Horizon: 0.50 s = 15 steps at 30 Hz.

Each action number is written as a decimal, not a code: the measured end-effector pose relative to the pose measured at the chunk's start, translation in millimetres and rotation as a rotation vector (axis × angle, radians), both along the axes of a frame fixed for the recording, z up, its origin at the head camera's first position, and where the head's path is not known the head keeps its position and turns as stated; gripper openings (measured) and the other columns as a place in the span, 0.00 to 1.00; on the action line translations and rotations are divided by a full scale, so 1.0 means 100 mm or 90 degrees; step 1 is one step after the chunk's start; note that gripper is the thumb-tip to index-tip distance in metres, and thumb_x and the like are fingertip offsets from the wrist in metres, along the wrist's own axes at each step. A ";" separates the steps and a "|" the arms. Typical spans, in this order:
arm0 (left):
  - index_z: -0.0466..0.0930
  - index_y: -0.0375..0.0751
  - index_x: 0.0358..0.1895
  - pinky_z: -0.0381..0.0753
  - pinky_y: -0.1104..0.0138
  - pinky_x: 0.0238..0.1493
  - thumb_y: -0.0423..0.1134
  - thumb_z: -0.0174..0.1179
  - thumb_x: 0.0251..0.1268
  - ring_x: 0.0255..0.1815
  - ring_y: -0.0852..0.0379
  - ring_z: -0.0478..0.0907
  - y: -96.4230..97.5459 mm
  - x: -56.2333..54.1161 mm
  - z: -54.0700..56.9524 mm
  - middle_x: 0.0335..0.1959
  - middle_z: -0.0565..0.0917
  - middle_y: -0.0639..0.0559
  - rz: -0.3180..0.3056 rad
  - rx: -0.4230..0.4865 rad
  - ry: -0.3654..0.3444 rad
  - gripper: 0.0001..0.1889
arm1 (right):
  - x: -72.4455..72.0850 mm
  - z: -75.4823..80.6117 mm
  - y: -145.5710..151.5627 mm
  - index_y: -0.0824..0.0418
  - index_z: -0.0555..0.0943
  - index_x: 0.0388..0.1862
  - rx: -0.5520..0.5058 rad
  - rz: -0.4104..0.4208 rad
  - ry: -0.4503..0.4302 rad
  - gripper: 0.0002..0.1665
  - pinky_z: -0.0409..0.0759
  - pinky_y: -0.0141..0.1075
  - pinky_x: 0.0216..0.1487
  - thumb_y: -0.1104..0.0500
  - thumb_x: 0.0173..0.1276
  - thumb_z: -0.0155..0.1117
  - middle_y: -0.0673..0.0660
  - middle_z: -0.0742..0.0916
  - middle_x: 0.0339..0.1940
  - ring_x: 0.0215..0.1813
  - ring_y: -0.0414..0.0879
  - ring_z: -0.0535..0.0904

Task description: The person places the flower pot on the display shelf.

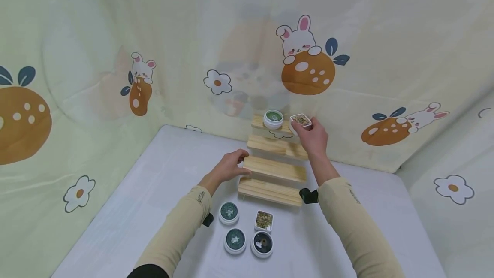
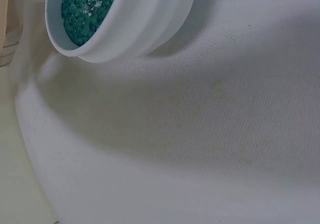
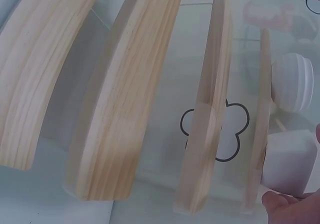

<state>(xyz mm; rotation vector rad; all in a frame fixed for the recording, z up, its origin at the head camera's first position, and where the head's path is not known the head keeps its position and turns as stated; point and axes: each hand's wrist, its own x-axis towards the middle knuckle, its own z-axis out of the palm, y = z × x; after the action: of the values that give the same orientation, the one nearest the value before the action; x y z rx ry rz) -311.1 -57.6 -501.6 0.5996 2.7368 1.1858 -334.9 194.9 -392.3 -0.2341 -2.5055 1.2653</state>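
A wooden stepped rack [image 1: 275,167] with several pale boards stands against the back cloth. My left hand [image 1: 227,166] grips the left end of one of its middle boards between thumb and fingers. At the top board, my right hand [image 1: 314,138] holds a square white pot [image 1: 300,119] with speckled brown-green contents. In the right wrist view this square pot [image 3: 290,161] sits against the top board, fingertips at its side. Beside it on the same board stands a round white pot [image 1: 273,119] with a green top.
In front of the rack, two round white pots with teal tops [image 1: 229,212], a round pot with a dark top [image 1: 263,243] and a square speckled pot [image 1: 264,220] stand on the white tablecloth [image 1: 154,192]. Printed cloth walls [image 1: 239,46] rise behind and at the sides.
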 end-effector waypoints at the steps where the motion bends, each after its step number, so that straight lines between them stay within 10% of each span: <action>1: 0.70 0.35 0.63 0.76 0.61 0.62 0.44 0.72 0.57 0.59 0.48 0.76 0.00 0.00 0.00 0.59 0.78 0.42 0.000 0.000 0.000 0.33 | 0.01 0.00 0.00 0.64 0.74 0.42 -0.002 -0.002 0.003 0.27 0.71 0.38 0.40 0.41 0.64 0.66 0.59 0.80 0.36 0.40 0.51 0.73; 8: 0.70 0.35 0.63 0.76 0.61 0.62 0.44 0.72 0.56 0.59 0.48 0.76 0.00 0.00 0.00 0.59 0.78 0.43 0.001 -0.001 0.001 0.33 | 0.07 -0.03 0.00 0.64 0.73 0.39 -0.033 0.002 0.017 0.25 0.70 0.37 0.36 0.44 0.63 0.67 0.59 0.80 0.34 0.37 0.49 0.71; 15: 0.70 0.35 0.63 0.76 0.60 0.62 0.44 0.72 0.56 0.58 0.48 0.76 0.00 0.01 0.01 0.58 0.78 0.42 0.001 0.002 0.004 0.33 | 0.20 -0.04 0.06 0.62 0.70 0.70 -0.113 0.026 -0.012 0.39 0.68 0.39 0.71 0.45 0.65 0.67 0.60 0.72 0.71 0.72 0.49 0.66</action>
<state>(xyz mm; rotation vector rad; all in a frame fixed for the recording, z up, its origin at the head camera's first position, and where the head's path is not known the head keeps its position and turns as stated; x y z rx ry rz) -310.2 -57.8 -500.8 0.6031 2.7412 1.1909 -314.6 200.6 -396.6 -0.2393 -2.4256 1.5107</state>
